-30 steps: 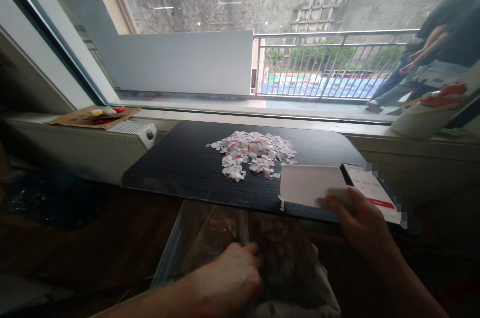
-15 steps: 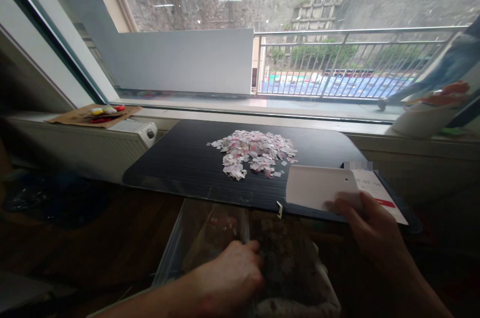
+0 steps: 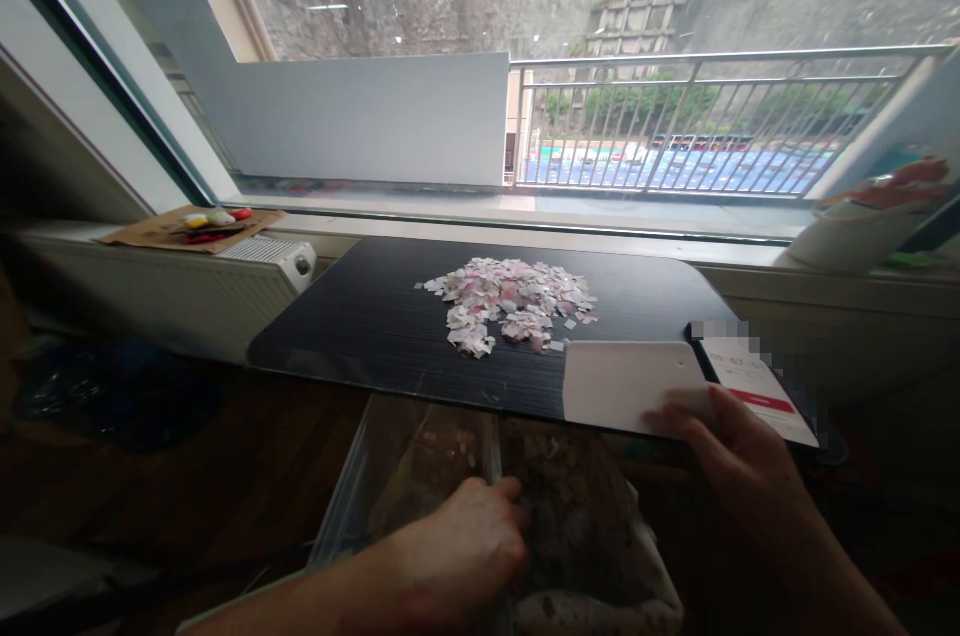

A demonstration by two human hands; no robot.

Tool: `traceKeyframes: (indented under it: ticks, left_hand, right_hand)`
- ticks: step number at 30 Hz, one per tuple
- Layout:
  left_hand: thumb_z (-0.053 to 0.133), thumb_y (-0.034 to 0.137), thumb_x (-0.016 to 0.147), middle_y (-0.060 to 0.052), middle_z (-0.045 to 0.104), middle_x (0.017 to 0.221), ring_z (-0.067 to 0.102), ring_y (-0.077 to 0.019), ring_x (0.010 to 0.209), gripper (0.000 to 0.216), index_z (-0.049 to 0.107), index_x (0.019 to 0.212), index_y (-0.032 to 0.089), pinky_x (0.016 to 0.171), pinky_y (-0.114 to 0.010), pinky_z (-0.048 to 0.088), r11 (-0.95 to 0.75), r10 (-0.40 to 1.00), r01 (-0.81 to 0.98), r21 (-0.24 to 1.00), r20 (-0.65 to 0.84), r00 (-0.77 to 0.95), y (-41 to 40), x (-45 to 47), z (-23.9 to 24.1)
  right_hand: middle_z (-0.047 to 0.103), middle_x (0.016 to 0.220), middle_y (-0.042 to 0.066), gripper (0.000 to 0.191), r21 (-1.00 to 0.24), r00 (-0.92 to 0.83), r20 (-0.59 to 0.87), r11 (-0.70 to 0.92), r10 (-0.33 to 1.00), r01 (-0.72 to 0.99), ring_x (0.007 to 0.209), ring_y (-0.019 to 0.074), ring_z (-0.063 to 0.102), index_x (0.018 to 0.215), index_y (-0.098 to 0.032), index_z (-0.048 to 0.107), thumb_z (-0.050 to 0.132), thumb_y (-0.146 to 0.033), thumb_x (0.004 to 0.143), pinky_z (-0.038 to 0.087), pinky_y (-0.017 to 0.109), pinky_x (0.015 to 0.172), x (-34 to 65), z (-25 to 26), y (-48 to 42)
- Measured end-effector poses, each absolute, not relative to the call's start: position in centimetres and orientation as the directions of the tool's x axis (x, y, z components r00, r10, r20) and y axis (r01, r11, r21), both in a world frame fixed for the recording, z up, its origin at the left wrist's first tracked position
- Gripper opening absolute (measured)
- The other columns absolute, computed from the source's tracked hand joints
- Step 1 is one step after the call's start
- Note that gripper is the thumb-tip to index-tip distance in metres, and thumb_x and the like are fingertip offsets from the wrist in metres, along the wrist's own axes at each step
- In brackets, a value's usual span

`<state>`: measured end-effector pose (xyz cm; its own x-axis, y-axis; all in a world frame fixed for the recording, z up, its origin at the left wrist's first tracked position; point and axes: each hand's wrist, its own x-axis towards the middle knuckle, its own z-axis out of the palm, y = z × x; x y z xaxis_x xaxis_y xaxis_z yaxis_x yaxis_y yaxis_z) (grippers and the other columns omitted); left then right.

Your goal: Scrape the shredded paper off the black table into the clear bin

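Note:
My right hand (image 3: pixel 739 441) is closed on a white flat plastic scraper (image 3: pixel 626 381) with a small hole near its corner. The scraper rests at the near edge of a black tabletop (image 3: pixel 322 326). Beyond it lies a heap of small white and pinkish paper pieces (image 3: pixel 510 296). Below the table edge, my left hand (image 3: pixel 476 526) is closed on the rim between a clear plastic bin (image 3: pixel 349 496) and a second bin (image 3: pixel 600 516) holding dark scraps. Its fingertips are partly hidden.
A phone (image 3: pixel 757 386) with a lit screen lies at the table's right, beside my right hand. A white radiator (image 3: pixel 285 261) stands at the left. Brown paper (image 3: pixel 150 228) with colourful items lies on the sill. A white pot (image 3: pixel 847 231) stands at the right.
The scraper has shifted slightly left and toward me. A small pale scrap at the table's near edge is gone from there. My left hand stays at the bins.

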<state>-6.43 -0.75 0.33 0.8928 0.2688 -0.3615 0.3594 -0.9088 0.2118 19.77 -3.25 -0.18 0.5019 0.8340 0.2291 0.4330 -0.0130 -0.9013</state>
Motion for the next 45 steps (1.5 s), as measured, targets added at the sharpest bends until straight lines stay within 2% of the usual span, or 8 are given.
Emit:
traceKeyframes:
  ticks: [5, 11, 15, 19, 27, 31, 39, 45]
  left_hand:
    - [0.065, 0.017, 0.079, -0.009, 0.063, 0.076, 0.059, -0.0249, 0.087, 0.011, 0.064, 0.068, 0.014, 0.054, -0.033, 0.034, -0.905, 0.267, 0.365, 0.217, -0.377, 0.887, -0.8, -6.4, 0.6]
    - [0.066, 0.017, 0.078, -0.008, 0.064, 0.077, 0.060, -0.0257, 0.089, 0.007, 0.066, 0.072, 0.015, 0.056, -0.032, 0.037, -0.899, 0.284, 0.383, 0.212, -0.384, 0.878, -0.9, -6.5, 0.3]
    - [0.065, 0.018, 0.077, -0.009, 0.065, 0.079, 0.059, -0.0262, 0.089, 0.006, 0.066, 0.073, 0.014, 0.056, -0.033, 0.038, -0.892, 0.280, 0.387, 0.233, -0.387, 0.879, -0.9, -6.5, 0.3]
    - [0.065, 0.017, 0.076, -0.008, 0.065, 0.078, 0.058, -0.0240, 0.083, 0.006, 0.064, 0.070, 0.014, 0.055, -0.032, 0.038, -0.897, 0.261, 0.374, 0.236, -0.402, 0.878, -0.7, -6.4, 0.5]
    - [0.066, 0.018, 0.078, -0.008, 0.065, 0.079, 0.059, -0.0249, 0.087, 0.009, 0.064, 0.070, 0.014, 0.052, -0.033, 0.032, -0.896, 0.271, 0.381, 0.228, -0.399, 0.876, -0.7, -6.5, 0.3]
    - [0.065, 0.016, 0.078, -0.007, 0.065, 0.079, 0.059, -0.0251, 0.087, 0.007, 0.065, 0.071, 0.014, 0.055, -0.035, 0.036, -0.895, 0.280, 0.382, 0.231, -0.376, 0.883, -0.8, -6.5, 0.1]
    - [0.063, 0.017, 0.079, -0.007, 0.065, 0.082, 0.059, -0.0250, 0.088, 0.008, 0.066, 0.073, 0.014, 0.051, -0.035, 0.030, -0.899, 0.269, 0.383, 0.212, -0.423, 0.866, -0.7, -6.3, 0.8]
    - [0.062, 0.017, 0.081, -0.008, 0.065, 0.082, 0.058, -0.0260, 0.089, 0.010, 0.064, 0.071, 0.015, 0.053, -0.035, 0.029, -0.891, 0.285, 0.396, 0.223, -0.404, 0.869, -0.8, -6.4, 0.6]
  right_hand:
    - [0.072, 0.074, 0.004, 0.024, -0.814, 0.580, 0.389, -0.028, 0.716, 0.581, 0.067, 0.0238, 0.068, 0.085, -0.024, 0.064, 0.062, -0.047, 0.080, 0.054, 0.035, 0.063, 20.3, 0.2, -0.7]
    - [0.074, 0.078, 0.008, 0.022, -0.725, 0.472, 0.441, -0.008, 0.763, 0.689, 0.070, 0.0257, 0.068, 0.084, -0.024, 0.060, 0.057, -0.045, 0.079, 0.053, 0.037, 0.067, 19.4, 0.4, 2.5]
    - [0.072, 0.073, 0.005, 0.024, -0.692, 0.449, 0.452, -0.014, 0.771, 0.722, 0.063, 0.0236, 0.065, 0.086, -0.025, 0.062, 0.058, -0.048, 0.080, 0.050, 0.034, 0.060, 19.7, 0.1, 1.2]
    - [0.072, 0.074, 0.004, 0.022, -0.692, 0.461, 0.485, 0.003, 0.743, 0.722, 0.063, 0.0219, 0.064, 0.084, -0.026, 0.062, 0.059, -0.047, 0.082, 0.050, 0.033, 0.060, 20.2, 0.0, 0.0]
    - [0.068, 0.073, 0.002, 0.020, -0.756, 0.473, 0.394, -0.015, 0.788, 0.654, 0.064, 0.0217, 0.062, 0.083, -0.025, 0.061, 0.057, -0.045, 0.081, 0.049, 0.033, 0.062, 19.1, 0.6, -0.9]
    - [0.069, 0.073, 0.003, 0.022, -0.761, 0.518, 0.405, -0.036, 0.754, 0.647, 0.065, 0.0222, 0.063, 0.085, -0.025, 0.062, 0.058, -0.046, 0.080, 0.049, 0.033, 0.061, 19.5, 0.6, -0.3]
    - [0.069, 0.067, 0.000, 0.019, -0.797, 0.446, 0.308, -0.028, 0.840, 0.603, 0.059, 0.0198, 0.062, 0.078, -0.024, 0.064, 0.060, -0.043, 0.078, 0.048, 0.030, 0.055, 20.3, 0.2, -0.7]
    - [0.070, 0.068, 0.000, 0.020, -0.875, 0.503, 0.241, -0.038, 0.830, 0.482, 0.062, 0.0202, 0.064, 0.077, -0.024, 0.065, 0.065, -0.043, 0.072, 0.051, 0.030, 0.058, 20.8, -0.8, -0.7]
